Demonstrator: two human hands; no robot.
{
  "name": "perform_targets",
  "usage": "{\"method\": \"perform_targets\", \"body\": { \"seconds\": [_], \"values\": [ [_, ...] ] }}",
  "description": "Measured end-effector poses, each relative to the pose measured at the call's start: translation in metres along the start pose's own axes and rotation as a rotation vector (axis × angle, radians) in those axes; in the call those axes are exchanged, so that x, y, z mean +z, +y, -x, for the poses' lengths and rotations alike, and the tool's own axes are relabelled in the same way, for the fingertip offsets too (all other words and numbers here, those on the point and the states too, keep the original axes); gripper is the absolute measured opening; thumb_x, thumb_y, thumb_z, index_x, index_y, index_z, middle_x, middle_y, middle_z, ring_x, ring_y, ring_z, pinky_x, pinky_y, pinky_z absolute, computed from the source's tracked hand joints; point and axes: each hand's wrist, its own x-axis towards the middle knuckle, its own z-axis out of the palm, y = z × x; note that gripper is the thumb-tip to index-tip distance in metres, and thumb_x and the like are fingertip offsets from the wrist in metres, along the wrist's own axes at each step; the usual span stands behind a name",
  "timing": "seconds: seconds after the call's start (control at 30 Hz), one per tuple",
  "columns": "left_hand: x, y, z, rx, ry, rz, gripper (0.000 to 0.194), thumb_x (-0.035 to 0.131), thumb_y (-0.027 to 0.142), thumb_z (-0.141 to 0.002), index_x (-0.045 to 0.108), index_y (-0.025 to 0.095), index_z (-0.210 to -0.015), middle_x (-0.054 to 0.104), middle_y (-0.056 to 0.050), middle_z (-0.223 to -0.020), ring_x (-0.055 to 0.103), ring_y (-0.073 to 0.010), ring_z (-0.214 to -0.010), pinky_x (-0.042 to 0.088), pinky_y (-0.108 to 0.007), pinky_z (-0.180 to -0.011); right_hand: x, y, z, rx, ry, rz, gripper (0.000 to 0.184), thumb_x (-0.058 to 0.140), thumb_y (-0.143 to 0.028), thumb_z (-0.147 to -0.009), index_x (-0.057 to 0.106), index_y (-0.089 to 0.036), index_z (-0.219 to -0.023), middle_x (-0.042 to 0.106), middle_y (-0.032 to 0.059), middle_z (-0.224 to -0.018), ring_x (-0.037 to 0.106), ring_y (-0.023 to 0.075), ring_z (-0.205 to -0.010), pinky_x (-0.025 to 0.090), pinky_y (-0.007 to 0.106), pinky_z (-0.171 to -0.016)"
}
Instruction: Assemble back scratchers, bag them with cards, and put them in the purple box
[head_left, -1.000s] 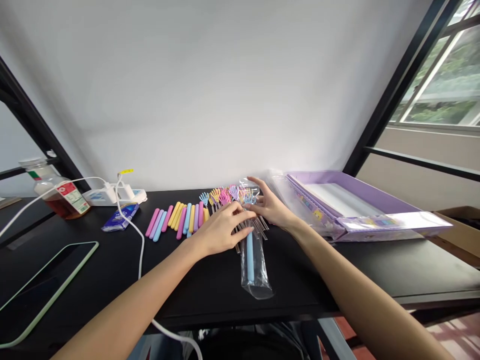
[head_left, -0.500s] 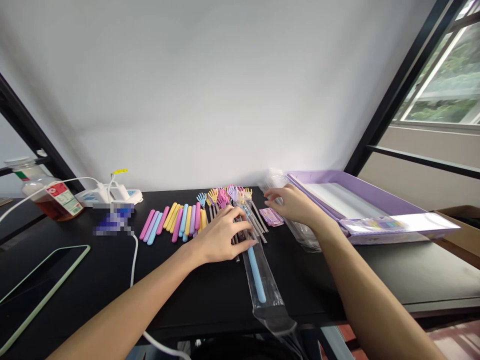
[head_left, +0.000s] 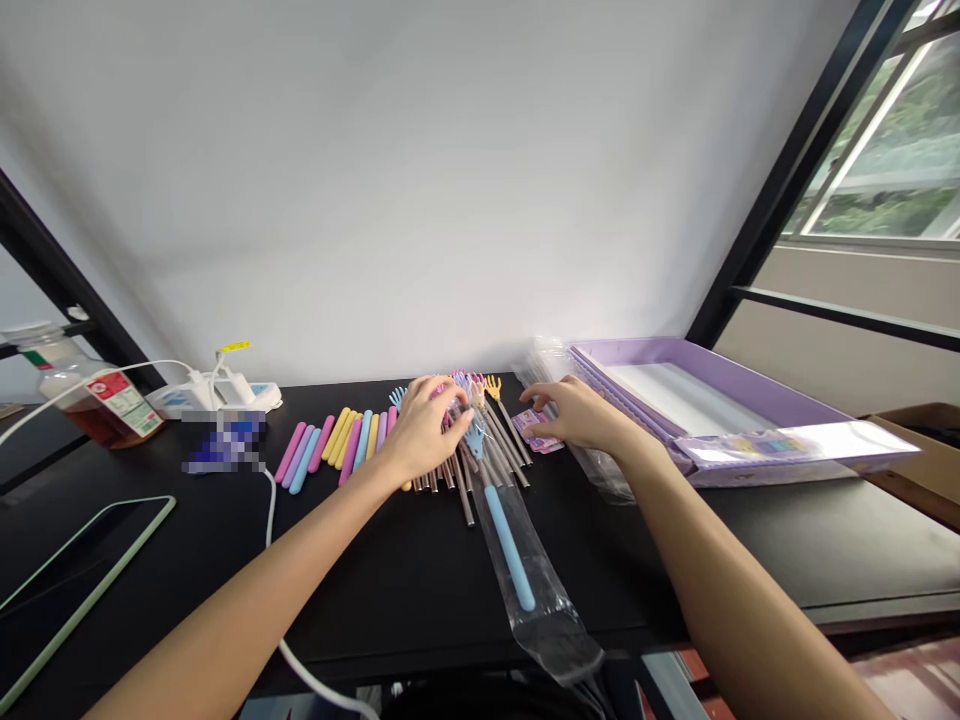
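Note:
A back scratcher with a blue handle (head_left: 510,548) and a blue hand-shaped head (head_left: 475,438) lies inside a long clear plastic bag (head_left: 551,620) that reaches the table's front edge. My left hand (head_left: 426,428) is over a pile of colourful hand-shaped scratcher heads, beside the bagged head, its thumb and fingers apart. Its fingertips partly cover the pile, so any contact with the bag's upper end is unclear. To the right, my right hand (head_left: 581,415) hovers low over small pink-purple printed cards (head_left: 546,442), fingers curved and apart, thumb close to the cards. Metal rods (head_left: 466,495) stick out under the heads.
Pastel handles (head_left: 304,455) lie in a row at left. Beyond are a power strip (head_left: 262,397), a white cable (head_left: 271,510), a jar (head_left: 112,400) and a phone (head_left: 82,570). A purple box (head_left: 697,385) and clear bags (head_left: 600,470) are at right.
My left hand has let go of the bagged scratcher's middle and moved up-left over the heads. My right hand left the bag's top and moved right to the cards. The bag's lower end has shifted toward me.

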Motion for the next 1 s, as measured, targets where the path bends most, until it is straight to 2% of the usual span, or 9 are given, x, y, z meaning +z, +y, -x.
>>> {"method": "perform_targets", "body": {
  "seconds": [0.1,0.23,0.33,0.43,0.57,0.67,0.83,0.9,1.0],
  "values": [
    [-0.002,-0.010,-0.008,-0.055,-0.027,0.090,0.010,0.056,0.029,-0.093,0.063,0.023,-0.098,0.068,-0.005,-0.106,0.056,-0.0268,-0.119,0.045,-0.044,-0.103,0.002,0.000,-0.002,-0.017,0.025,-0.008,0.043,0.078,-0.031,-0.075,0.072,-0.023,-0.117,0.075,0.0047,-0.103,0.060,0.0296,-0.107,0.047,0.037,-0.084],
    [-0.004,-0.015,-0.009,-0.109,0.093,0.241,0.012,0.063,0.025,-0.088,0.064,0.023,-0.099,0.070,-0.002,-0.097,0.066,-0.0210,-0.098,0.050,-0.036,-0.092,0.004,-0.004,-0.004,-0.061,0.092,-0.071,0.038,0.076,-0.023,-0.075,0.073,-0.022,-0.112,0.075,0.0036,-0.097,0.064,0.0254,-0.097,0.048,0.034,-0.080],
    [-0.004,-0.014,-0.007,-0.099,0.155,0.333,0.009,0.066,0.028,-0.087,0.064,0.022,-0.093,0.071,-0.001,-0.088,0.069,-0.0189,-0.088,0.052,-0.032,-0.085,0.004,-0.012,-0.004,-0.056,0.098,-0.198,0.031,0.072,-0.021,-0.076,0.073,-0.021,-0.108,0.075,0.0014,-0.084,0.066,0.0204,-0.080,0.048,0.031,-0.072],
    [-0.004,-0.011,-0.006,-0.049,0.172,0.323,0.010,0.065,0.032,-0.089,0.066,0.021,-0.089,0.073,-0.002,-0.089,0.069,-0.0194,-0.087,0.051,-0.032,-0.084,0.003,-0.022,-0.002,-0.022,0.127,-0.378,0.025,0.074,-0.032,-0.077,0.073,-0.019,-0.098,0.072,0.0012,-0.071,0.064,0.0190,-0.068,0.047,0.031,-0.065],
    [-0.002,-0.007,-0.008,-0.083,0.176,0.362,0.025,0.059,0.041,-0.094,0.069,0.020,-0.086,0.073,-0.003,-0.086,0.068,-0.0194,-0.082,0.051,-0.032,-0.081,-0.001,-0.032,0.000,-0.027,0.216,-0.510,0.033,0.075,-0.050,-0.078,0.073,-0.017,-0.080,0.068,0.0033,-0.065,0.060,0.0186,-0.061,0.045,0.032,-0.058],
    [0.001,-0.005,-0.009,-0.155,0.167,0.501,0.034,0.057,0.049,-0.094,0.069,0.018,-0.087,0.074,-0.005,-0.088,0.068,-0.0194,-0.080,0.052,-0.030,-0.078,-0.003,-0.042,0.003,-0.129,0.223,-0.560,0.032,0.071,-0.049,-0.082,0.077,-0.017,-0.086,0.071,0.0053,-0.073,0.061,0.0189,-0.065,0.045,0.032,-0.059],
    [0.005,-0.010,-0.010,-0.227,0.140,0.659,0.042,0.059,0.056,-0.092,0.069,0.016,-0.089,0.073,-0.007,-0.087,0.068,-0.0207,-0.083,0.052,-0.031,-0.076,0.000,-0.057,0.006,-0.394,0.160,-0.547,0.024,0.058,-0.028,-0.091,0.079,-0.022,-0.099,0.077,0.0059,-0.101,0.069,0.0202,-0.088,0.052,0.031,-0.072],
    [0.007,-0.013,-0.010,-0.237,0.124,0.713,0.043,0.059,0.057,-0.092,0.069,0.016,-0.090,0.073,-0.007,-0.088,0.069,-0.0211,-0.086,0.053,-0.031,-0.077,0.005,-0.059,0.006,-0.439,0.228,-0.454,0.027,0.054,-0.025,-0.093,0.079,-0.024,-0.105,0.076,0.0048,-0.102,0.068,0.0192,-0.087,0.052,0.031,-0.073],
    [0.011,-0.015,-0.011,-0.239,0.075,0.816,0.043,0.060,0.058,-0.091,0.068,0.016,-0.094,0.074,-0.007,-0.091,0.070,-0.0213,-0.090,0.054,-0.033,-0.084,0.011,-0.057,0.005,-0.411,0.406,-0.300,0.029,0.052,-0.025,-0.096,0.075,-0.025,-0.115,0.075,0.0048,-0.094,0.065,0.0187,-0.080,0.051,0.032,-0.075]
  ]
}}
